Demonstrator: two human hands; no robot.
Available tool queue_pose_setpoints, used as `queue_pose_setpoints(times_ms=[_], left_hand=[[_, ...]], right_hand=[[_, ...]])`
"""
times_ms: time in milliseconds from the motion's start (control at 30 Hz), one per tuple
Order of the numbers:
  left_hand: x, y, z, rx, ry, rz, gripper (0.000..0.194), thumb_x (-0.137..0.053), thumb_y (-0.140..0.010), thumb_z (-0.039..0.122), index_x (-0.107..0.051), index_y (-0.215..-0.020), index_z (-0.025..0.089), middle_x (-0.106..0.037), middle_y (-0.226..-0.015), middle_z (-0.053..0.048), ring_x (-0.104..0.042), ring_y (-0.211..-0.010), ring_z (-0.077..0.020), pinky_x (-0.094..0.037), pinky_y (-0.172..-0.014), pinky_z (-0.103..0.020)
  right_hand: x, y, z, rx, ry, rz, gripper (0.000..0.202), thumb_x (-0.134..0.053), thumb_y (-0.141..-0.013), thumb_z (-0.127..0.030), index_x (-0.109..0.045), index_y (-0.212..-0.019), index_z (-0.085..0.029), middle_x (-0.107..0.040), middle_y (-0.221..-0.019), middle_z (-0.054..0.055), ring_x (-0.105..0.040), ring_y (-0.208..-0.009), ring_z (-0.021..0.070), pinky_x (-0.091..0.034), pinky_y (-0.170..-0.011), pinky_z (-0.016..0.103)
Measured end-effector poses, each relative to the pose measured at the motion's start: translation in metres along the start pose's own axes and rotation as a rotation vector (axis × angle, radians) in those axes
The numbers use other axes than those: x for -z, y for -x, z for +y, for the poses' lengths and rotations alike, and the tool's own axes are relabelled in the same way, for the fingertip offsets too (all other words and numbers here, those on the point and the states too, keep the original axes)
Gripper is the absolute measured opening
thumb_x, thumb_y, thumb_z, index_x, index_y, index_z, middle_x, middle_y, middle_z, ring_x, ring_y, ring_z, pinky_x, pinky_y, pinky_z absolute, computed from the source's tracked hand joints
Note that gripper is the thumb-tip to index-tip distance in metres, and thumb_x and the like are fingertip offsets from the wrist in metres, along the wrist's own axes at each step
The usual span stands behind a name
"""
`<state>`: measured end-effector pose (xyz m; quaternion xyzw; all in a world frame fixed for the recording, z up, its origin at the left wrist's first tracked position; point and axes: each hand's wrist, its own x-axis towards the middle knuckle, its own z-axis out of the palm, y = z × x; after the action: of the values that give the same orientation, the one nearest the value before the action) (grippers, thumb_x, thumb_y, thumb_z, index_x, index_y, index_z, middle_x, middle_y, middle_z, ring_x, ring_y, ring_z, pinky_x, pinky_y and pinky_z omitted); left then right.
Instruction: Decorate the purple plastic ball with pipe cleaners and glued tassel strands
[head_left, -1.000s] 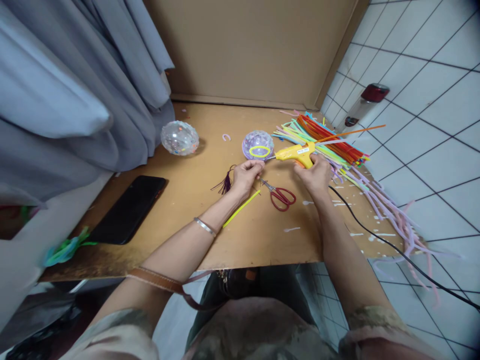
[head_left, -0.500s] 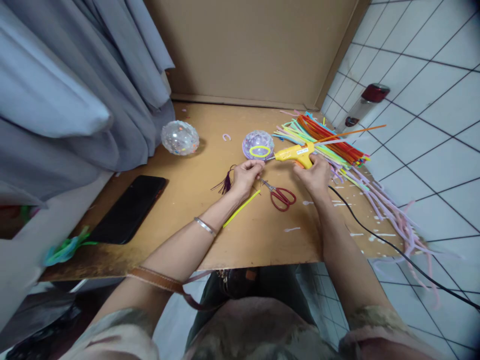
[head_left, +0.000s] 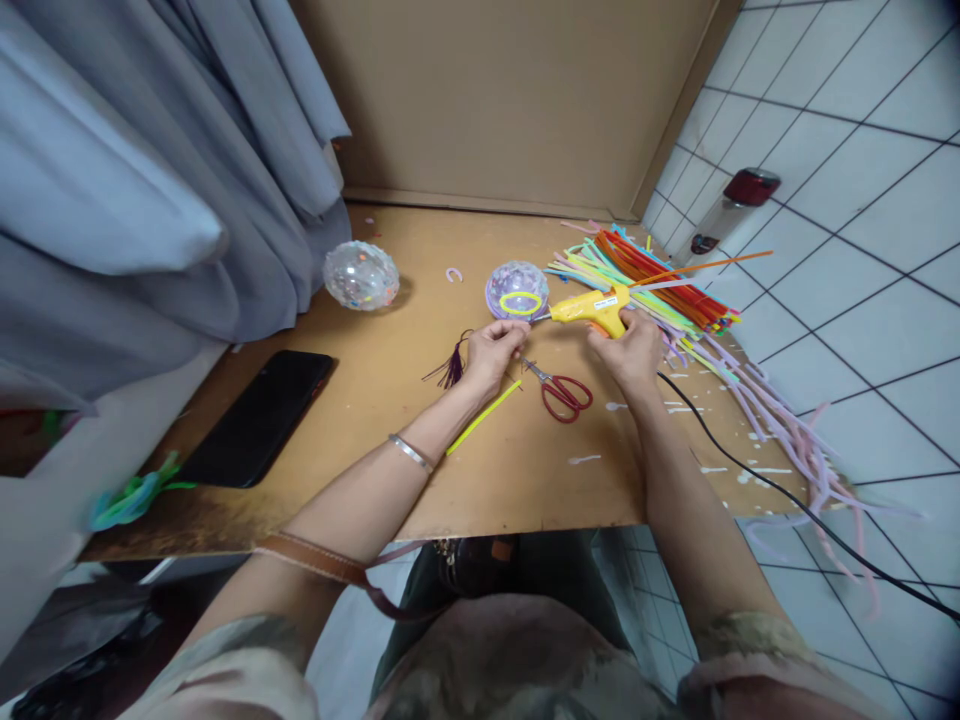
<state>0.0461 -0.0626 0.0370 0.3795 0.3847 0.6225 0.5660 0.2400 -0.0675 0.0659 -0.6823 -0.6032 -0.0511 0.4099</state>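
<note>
My right hand [head_left: 628,348] is wrapped around the handle of a yellow glue gun [head_left: 589,306], its nozzle pointing left. The nozzle tip is right by the fingertips of my left hand [head_left: 496,352], which are pinched together; what they hold is hidden. Just beyond those fingertips, a yellow fuzzy ring [head_left: 520,311] shows in front of a clear ball [head_left: 517,278] with purple trim. I cannot tell whether the ring touches the ball. A dark purple tassel [head_left: 453,369] lies left of my left hand. Red-handled scissors [head_left: 565,397] and a yellow pipe cleaner [head_left: 482,420] lie nearer me.
Pipe cleaners [head_left: 675,285] are heaped at the right, some hanging past the table [head_left: 390,400] edge. The glue gun's black cord [head_left: 739,460] runs off right. Another clear ball [head_left: 361,275], a black phone [head_left: 259,420] and a grey curtain [head_left: 262,180] are on the left.
</note>
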Motion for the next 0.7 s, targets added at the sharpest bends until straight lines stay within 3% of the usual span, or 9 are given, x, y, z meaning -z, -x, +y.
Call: queue_pose_setpoints(times_ms=[700], left_hand=[[0.0002,0.0002,-0.0007,-0.008,-0.003,0.009,0.004,-0.073,-0.064,0.019,-0.070,-0.063,0.016,-0.063,-0.063,0.001,-0.045,-0.054,-0.0054,-0.038,-0.054,-0.020]], right_hand=[[0.0048,0.0003,-0.0062,-0.044,-0.002,-0.021,0.029,-0.065,-0.064,-0.041,-0.041,-0.066,-0.025,-0.047,-0.073,0.000,-0.047,-0.070,0.0199,-0.037,-0.066,0.034]])
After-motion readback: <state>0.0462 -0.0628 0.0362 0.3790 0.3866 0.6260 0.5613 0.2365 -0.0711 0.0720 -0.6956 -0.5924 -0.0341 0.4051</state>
